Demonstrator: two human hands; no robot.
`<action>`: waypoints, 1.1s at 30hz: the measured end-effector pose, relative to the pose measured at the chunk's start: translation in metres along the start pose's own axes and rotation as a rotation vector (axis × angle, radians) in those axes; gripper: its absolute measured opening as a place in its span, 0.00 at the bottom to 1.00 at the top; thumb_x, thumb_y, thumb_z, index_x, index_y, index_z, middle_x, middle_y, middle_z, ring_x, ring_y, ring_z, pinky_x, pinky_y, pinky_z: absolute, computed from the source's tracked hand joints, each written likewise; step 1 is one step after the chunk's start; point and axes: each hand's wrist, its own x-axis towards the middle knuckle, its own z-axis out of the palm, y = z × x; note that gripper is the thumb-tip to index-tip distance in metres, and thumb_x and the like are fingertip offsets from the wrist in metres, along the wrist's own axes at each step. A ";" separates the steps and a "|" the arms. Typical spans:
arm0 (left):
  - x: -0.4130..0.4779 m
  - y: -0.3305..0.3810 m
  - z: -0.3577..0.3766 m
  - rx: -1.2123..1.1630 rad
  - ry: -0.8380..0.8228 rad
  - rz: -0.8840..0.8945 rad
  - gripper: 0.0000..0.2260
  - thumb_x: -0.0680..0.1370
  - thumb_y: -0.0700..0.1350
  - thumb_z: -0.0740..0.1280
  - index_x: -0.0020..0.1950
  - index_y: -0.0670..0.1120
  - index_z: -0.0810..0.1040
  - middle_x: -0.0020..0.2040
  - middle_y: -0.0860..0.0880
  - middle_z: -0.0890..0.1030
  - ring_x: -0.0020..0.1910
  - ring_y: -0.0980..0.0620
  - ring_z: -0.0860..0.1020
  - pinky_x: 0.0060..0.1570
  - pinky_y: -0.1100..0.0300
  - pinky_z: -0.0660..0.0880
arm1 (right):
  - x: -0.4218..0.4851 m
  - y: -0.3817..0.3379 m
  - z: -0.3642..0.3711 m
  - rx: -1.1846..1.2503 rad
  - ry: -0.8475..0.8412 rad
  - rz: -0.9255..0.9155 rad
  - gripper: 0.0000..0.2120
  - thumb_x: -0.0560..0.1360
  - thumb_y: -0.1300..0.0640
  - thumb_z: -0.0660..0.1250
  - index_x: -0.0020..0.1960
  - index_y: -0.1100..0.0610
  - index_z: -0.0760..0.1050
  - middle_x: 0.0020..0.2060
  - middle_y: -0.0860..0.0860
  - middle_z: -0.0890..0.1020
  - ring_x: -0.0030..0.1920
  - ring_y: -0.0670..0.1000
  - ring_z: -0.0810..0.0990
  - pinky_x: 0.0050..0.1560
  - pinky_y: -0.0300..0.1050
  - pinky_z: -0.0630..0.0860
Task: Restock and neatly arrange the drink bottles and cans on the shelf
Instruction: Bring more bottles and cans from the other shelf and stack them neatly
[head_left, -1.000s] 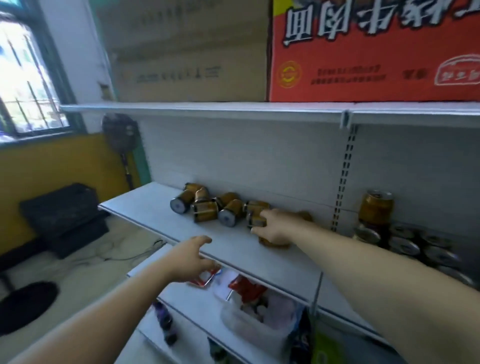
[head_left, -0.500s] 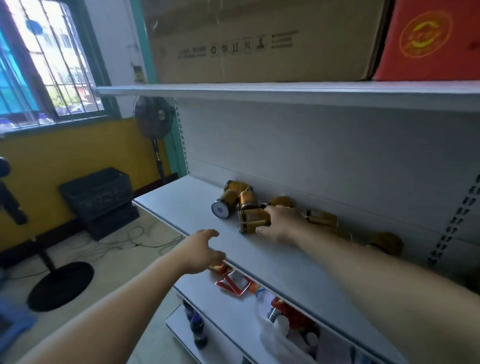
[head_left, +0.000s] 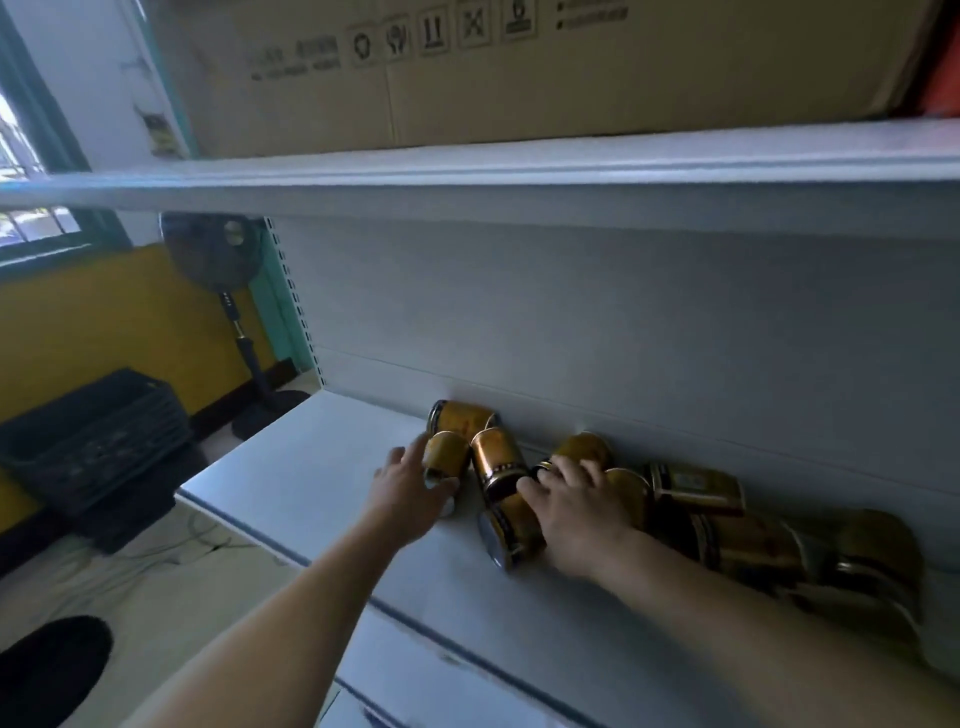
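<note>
Several golden-brown drink cans lie toppled on the white shelf (head_left: 291, 483), bunched against its back wall. My left hand (head_left: 408, 493) wraps its fingers around the leftmost front can (head_left: 448, 457). Behind that one lies another can (head_left: 460, 415), and a third can (head_left: 496, 460) leans beside it. My right hand (head_left: 579, 506) presses down over the middle of the heap, fingers curled on a can (head_left: 511, 527) lying on its side. More cans (head_left: 696, 486) and a dark can (head_left: 878, 551) trail off to the right, partly hidden by my right forearm.
An upper shelf (head_left: 519, 166) carries a large cardboard box (head_left: 519, 67). A lower shelf edge (head_left: 415, 670) juts out below. At the left stand a pedestal fan (head_left: 218, 254), a black crate (head_left: 93, 441) and a yellow wall with a window.
The view has swung closer to the cans. My left hand rose from the shelf's front edge onto the leftmost can. My right hand stays on the heap.
</note>
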 end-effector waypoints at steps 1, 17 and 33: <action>0.012 0.000 0.004 0.005 -0.044 -0.015 0.31 0.74 0.58 0.66 0.74 0.53 0.58 0.65 0.42 0.71 0.61 0.40 0.71 0.58 0.51 0.69 | -0.001 0.000 0.001 -0.026 -0.011 0.007 0.28 0.73 0.58 0.62 0.70 0.52 0.56 0.71 0.57 0.66 0.74 0.58 0.51 0.71 0.58 0.48; -0.030 -0.025 -0.021 -1.351 -0.728 -0.070 0.25 0.63 0.37 0.71 0.55 0.57 0.72 0.49 0.40 0.81 0.43 0.36 0.82 0.44 0.39 0.78 | -0.099 -0.112 -0.021 1.735 1.024 0.982 0.36 0.64 0.64 0.77 0.66 0.43 0.67 0.55 0.53 0.78 0.42 0.45 0.84 0.40 0.41 0.78; -0.253 0.179 0.047 -1.182 -1.260 -0.064 0.23 0.73 0.61 0.62 0.57 0.44 0.74 0.38 0.41 0.84 0.34 0.44 0.83 0.32 0.51 0.80 | -0.366 -0.045 -0.069 2.274 1.540 1.295 0.19 0.72 0.42 0.67 0.51 0.57 0.78 0.36 0.57 0.84 0.33 0.57 0.83 0.40 0.51 0.79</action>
